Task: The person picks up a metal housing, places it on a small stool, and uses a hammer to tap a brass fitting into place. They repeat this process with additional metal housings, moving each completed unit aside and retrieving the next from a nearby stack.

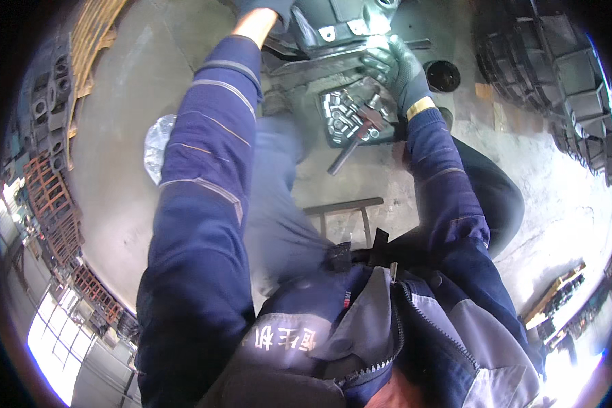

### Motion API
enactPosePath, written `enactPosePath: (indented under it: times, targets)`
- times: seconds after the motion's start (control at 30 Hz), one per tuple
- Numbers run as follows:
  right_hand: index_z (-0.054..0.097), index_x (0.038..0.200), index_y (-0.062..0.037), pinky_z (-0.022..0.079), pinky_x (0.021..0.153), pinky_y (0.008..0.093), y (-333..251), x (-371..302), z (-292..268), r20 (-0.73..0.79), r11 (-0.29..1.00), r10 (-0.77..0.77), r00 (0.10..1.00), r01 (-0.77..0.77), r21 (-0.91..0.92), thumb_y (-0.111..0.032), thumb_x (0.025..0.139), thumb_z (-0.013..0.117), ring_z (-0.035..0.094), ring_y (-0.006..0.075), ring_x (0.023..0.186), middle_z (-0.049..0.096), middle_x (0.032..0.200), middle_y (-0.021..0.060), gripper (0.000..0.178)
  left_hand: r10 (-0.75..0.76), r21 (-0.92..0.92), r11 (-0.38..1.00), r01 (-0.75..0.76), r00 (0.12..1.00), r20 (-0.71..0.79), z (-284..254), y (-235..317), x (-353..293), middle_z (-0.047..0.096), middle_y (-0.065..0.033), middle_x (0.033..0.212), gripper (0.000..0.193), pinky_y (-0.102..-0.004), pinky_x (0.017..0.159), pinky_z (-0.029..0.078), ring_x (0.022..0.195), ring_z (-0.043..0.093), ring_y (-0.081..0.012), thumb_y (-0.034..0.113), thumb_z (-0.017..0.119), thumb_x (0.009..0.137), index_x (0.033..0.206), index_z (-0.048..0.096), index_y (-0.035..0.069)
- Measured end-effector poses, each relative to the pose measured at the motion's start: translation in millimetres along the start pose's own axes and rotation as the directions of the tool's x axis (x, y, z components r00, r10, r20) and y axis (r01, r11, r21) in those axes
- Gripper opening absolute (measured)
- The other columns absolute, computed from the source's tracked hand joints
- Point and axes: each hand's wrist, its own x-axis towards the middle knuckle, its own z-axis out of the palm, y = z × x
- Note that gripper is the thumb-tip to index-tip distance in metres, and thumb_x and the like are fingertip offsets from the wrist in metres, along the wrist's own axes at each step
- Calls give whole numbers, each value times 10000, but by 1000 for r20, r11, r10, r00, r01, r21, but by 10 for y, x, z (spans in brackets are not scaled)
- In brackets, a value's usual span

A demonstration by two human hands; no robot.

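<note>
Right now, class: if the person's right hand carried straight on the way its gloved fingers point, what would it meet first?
The right hand points up and to the left, its fingers already against the grey metal casting. That casting comes first, as far as one view shows. The tray of bolts lies below the hand, off that line.

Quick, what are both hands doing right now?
Left hand: mostly cut off at the picture's edge, cannot tell.
Right hand: closed on the grey metal casting.
</note>
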Motion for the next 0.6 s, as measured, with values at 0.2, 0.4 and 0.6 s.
enactPosePath:
  times: [0.2,0.4,0.6]
  targets:
    - [739,1128,-135,576,787,432,660,-19,-1283,278,-75,-341,898,269,-960,-358,976,601,728,297,905,761,1118,80,303,245,-105,964,-243,969,16,-34,-79,26,719,-275,1073,614,-538,929,503,1030,685,-451,492,379,1061,1032,746,0]
    - [771,1096,-137,566,878,468,1229,239,-1339,446,-541,-179,877,291,-789,-284,964,564,720,360,993,743,1129,137,286,61,-27,998,-59,996,59,-102,-7,-6,714,-303,1039,668,-533,937,515,1032,695,-456,515,376,1063,985,755,-28]
    - [772,1080,-94,570,899,433,1590,543,-723,15,-250,104,994,40,-967,-327,897,679,736,321,1012,758,1087,164,310,90,-62,993,-97,990,-113,-57,-3,-43,726,-286,942,631,-530,874,537,931,712,-450,490,407,1058,912,763,-10]
